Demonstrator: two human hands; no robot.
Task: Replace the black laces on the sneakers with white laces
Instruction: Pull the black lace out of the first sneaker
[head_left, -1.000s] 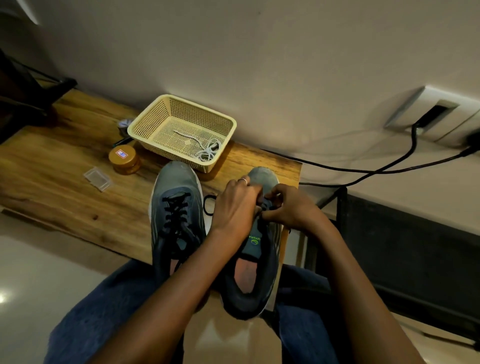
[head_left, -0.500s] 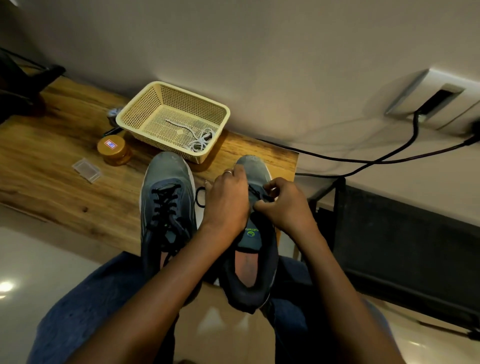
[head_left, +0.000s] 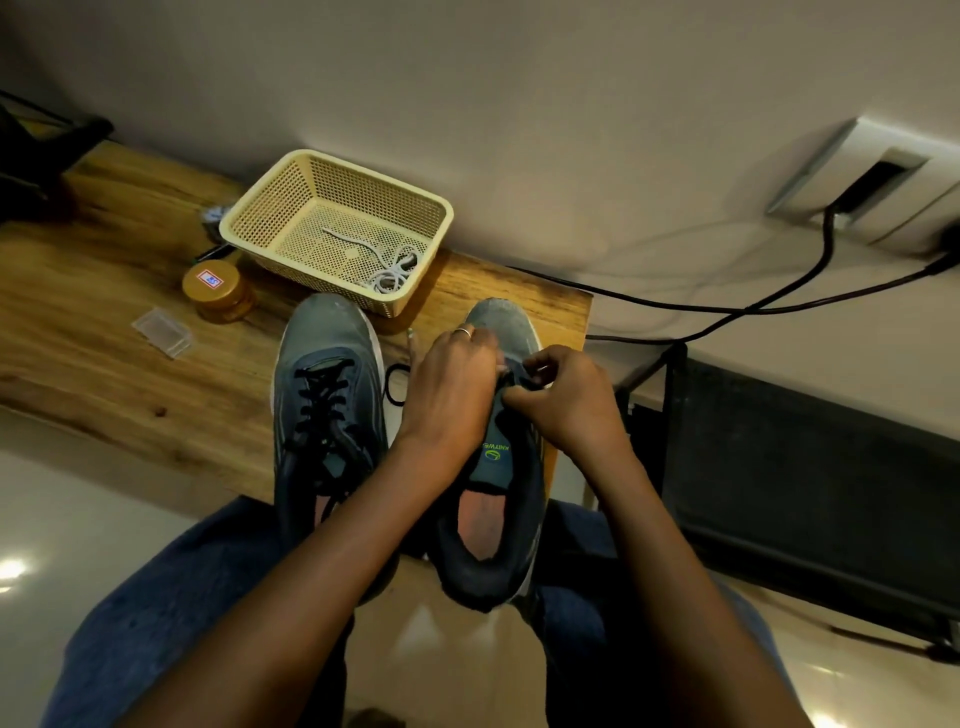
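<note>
Both hands at the lacing of the right-hand sneaker, wooden table edge.

Left hand (head_left: 451, 387) curls over the right-hand sneaker (head_left: 501, 467), fingers bent onto the black lace; right hand (head_left: 569, 402) pinches that lace at the eyelets. Left-hand sneaker (head_left: 327, 410) sits just beside, black laces in place. White laces (head_left: 387, 267) lie coiled in the mesh basket (head_left: 291, 208) behind.

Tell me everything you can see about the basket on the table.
The basket is a cream, rectangular, perforated tray that looks like plastic, with flared walls and a rolled rim. It sits upright at the far edge of the wooden table, by the wall. White laces lie coiled in its near right corner. No hand touches it.
</note>
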